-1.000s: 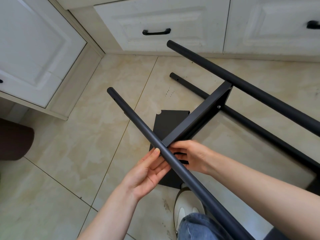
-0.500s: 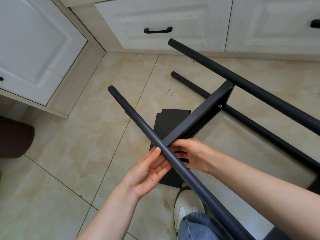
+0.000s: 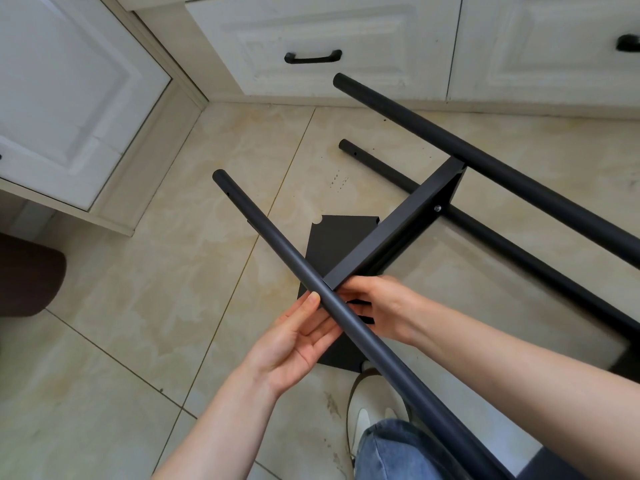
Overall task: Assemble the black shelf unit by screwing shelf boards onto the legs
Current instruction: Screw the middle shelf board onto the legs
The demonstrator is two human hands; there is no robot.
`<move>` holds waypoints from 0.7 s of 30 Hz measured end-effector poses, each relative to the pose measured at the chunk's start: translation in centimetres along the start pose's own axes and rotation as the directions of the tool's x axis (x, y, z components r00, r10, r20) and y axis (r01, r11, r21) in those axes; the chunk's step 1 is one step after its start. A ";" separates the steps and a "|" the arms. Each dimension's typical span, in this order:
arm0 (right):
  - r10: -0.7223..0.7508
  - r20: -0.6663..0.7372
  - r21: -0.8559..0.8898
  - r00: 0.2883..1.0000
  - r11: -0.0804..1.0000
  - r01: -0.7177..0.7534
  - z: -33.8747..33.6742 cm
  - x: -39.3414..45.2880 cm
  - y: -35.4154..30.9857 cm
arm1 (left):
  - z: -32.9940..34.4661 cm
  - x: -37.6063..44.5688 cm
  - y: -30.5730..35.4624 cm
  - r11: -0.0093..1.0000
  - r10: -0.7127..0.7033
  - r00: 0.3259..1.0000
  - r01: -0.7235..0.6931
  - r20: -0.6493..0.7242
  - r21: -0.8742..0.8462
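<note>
Left hand (image 3: 298,341) under near black leg (image 3: 277,261), palm up, fingers straight, thumb tip against tube. Right hand (image 3: 377,306) behind same leg at shelf board (image 3: 391,233) corner, fingers curled there; what they pinch hidden. Board spans from near leg to far leg (image 3: 485,161), screw (image 3: 437,208) at far end. Third leg (image 3: 485,230) and flat black panel (image 3: 332,240) on tiled floor (image 3: 138,323). White cabinets (image 3: 311,29) behind.
</note>
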State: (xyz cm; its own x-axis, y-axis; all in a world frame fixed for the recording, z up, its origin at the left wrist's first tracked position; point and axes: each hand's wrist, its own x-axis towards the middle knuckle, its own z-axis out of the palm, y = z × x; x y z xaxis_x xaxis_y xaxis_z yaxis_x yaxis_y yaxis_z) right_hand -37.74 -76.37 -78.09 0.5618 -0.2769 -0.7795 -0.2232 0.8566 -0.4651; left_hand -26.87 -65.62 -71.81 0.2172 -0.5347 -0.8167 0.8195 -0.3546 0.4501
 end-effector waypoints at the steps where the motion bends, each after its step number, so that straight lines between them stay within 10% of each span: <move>1: 0.003 -0.004 0.005 1.000 1.000 -0.003 0.1 0.0 0.0 | 0.0 0.0 0.0 1.000 -0.001 1.000 0.001 0.000 -0.002; 21: 0.004 0.043 0.149 0.999 0.989 -0.010 0.4 -1.2 -0.4 | 0.4 0.1 0.2 1.000 0.006 1.000 -0.006 0.007 -0.004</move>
State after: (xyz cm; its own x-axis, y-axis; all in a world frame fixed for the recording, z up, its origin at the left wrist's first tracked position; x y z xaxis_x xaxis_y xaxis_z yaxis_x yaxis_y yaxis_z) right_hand -37.99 -76.19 -76.82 0.5945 -0.2547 -0.7627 -0.1080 0.9146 -0.3896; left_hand -26.92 -66.03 -71.62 0.2179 -0.5421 -0.8115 0.8205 -0.3484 0.4531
